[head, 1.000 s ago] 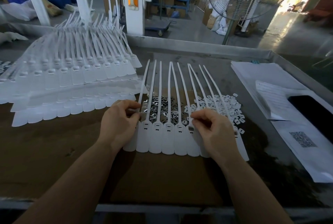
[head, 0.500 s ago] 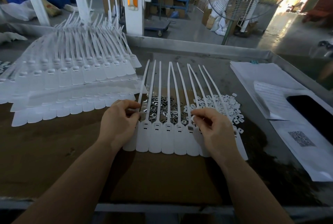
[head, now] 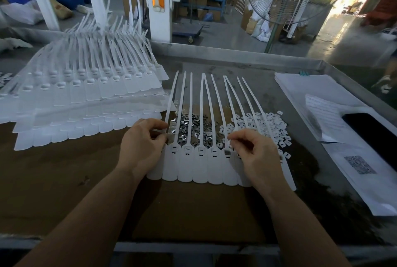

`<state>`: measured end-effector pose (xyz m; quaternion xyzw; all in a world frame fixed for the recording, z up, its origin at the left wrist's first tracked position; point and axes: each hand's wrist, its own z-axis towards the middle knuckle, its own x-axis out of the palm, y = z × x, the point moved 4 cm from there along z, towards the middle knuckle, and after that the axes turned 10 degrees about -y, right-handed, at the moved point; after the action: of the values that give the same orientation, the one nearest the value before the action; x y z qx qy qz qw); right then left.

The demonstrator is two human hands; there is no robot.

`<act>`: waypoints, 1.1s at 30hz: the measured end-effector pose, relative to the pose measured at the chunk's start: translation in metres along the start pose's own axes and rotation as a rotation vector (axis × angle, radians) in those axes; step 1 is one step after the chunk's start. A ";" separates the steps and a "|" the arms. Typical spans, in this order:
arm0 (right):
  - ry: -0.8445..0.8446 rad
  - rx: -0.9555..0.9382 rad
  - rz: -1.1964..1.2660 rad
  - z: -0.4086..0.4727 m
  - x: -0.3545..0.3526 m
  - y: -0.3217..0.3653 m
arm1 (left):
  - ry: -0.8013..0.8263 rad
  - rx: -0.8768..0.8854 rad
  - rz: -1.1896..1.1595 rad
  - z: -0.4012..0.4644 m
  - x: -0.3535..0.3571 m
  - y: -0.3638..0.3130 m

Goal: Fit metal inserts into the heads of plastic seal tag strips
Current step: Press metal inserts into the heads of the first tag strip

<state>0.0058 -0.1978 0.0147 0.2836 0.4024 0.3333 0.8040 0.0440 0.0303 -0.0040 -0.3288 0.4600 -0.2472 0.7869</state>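
The left hand [head: 142, 144] pinches the outermost strip to steady the row of strips [head: 202, 159], just before the pile of metal inserts [head: 191, 129], while the right hand [head: 255, 152] pinches something small over a head, probably an insert.

White strips [head: 200, 165], silvery inserts [head: 191, 127]

Row of white seal tag strips [head: 199, 159] lies side by side on the brown surface [head: 64, 191], tails fanned away. Left hand [head: 141, 148] pinches the leftmost strip at its head end. Right hand [head: 255, 155], fingers curled, pinches at a strip head beside one showing a metal insert [head: 227, 152]. Loose metal inserts pile [head: 193, 129] behind the row, white caps pile [head: 264, 124] to its right. Stacked strips [head: 86, 94] far left, papers [head: 318, 99] and dark phone [head: 373, 131] right
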 end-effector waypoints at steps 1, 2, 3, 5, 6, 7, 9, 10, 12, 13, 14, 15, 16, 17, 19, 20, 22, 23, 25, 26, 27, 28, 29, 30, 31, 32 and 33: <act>0.004 0.007 0.008 0.000 0.000 0.000 | -0.001 -0.001 -0.002 0.000 0.000 0.000; 0.007 0.011 0.014 0.000 0.001 0.000 | -0.002 -0.001 -0.004 0.000 0.000 0.000; 0.008 0.010 0.018 0.000 0.001 -0.001 | -0.003 -0.002 -0.005 0.001 0.000 0.000; 0.005 0.014 0.026 0.000 0.002 -0.001 | -0.003 -0.003 -0.004 0.001 0.001 0.000; 0.003 0.021 0.032 0.000 0.002 -0.002 | -0.003 -0.004 -0.004 0.001 0.001 0.000; 0.002 0.026 0.037 0.001 0.002 -0.002 | -0.003 -0.005 -0.005 0.001 0.000 0.001; 0.003 0.026 0.041 0.000 0.002 -0.002 | -0.001 -0.005 -0.009 0.001 0.000 0.001; 0.007 0.027 0.039 0.000 0.002 -0.002 | 0.000 -0.003 -0.010 0.001 0.000 0.000; 0.013 0.027 0.036 0.000 0.002 -0.001 | 0.000 -0.001 -0.009 0.001 0.000 0.000; 0.012 0.027 0.036 0.000 0.002 0.000 | 0.000 -0.003 -0.009 0.001 0.000 0.000; 0.009 0.027 0.036 0.000 0.002 0.000 | 0.000 -0.004 -0.008 0.000 -0.001 0.000; 0.003 0.024 0.032 0.000 0.002 0.000 | -0.002 -0.005 -0.008 0.000 -0.001 0.000; -0.001 0.019 0.028 -0.001 0.002 0.000 | -0.004 -0.004 -0.007 0.000 -0.001 0.000; -0.002 0.017 0.024 -0.001 0.002 0.001 | -0.008 -0.002 -0.007 0.000 -0.002 0.000; 0.000 0.013 0.018 -0.001 0.002 0.000 | -0.012 0.003 -0.008 0.000 -0.002 0.000; -0.007 0.006 0.014 -0.001 0.002 0.000 | -0.011 0.003 -0.009 0.000 -0.002 0.000; -0.031 -0.008 0.011 -0.001 0.000 0.000 | -0.009 0.002 -0.014 0.000 -0.001 -0.001; -0.041 -0.012 0.012 -0.001 0.000 0.000 | -0.007 0.002 -0.015 -0.001 -0.001 -0.001; -0.053 -0.021 0.012 -0.001 -0.001 -0.001 | -0.005 0.005 -0.012 -0.001 0.000 -0.002; -0.056 -0.024 0.007 -0.001 -0.001 -0.001 | -0.004 0.006 -0.012 -0.001 -0.001 -0.002; -0.056 -0.023 -0.002 -0.001 -0.001 -0.002 | -0.003 0.005 -0.012 -0.001 -0.001 -0.002; -0.055 -0.021 -0.011 -0.001 -0.001 -0.003 | -0.001 0.003 -0.014 -0.001 0.000 -0.002; -0.055 -0.019 -0.017 -0.001 -0.001 -0.004 | -0.001 0.002 -0.014 -0.001 -0.001 -0.002; -0.056 -0.015 -0.020 -0.001 -0.001 -0.004 | 0.000 0.003 -0.014 -0.001 -0.001 -0.002; -0.055 -0.012 -0.023 0.000 -0.001 -0.004 | 0.000 0.005 -0.013 -0.001 0.000 -0.002; -0.055 -0.009 -0.024 0.000 -0.001 -0.004 | -0.001 0.006 -0.012 -0.001 0.000 -0.002; -0.054 -0.009 -0.025 0.000 -0.001 -0.004 | -0.002 0.006 -0.013 -0.001 0.000 -0.003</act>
<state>0.0065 -0.2010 0.0123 0.2840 0.3827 0.3173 0.8199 0.0430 0.0286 -0.0022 -0.3297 0.4563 -0.2532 0.7867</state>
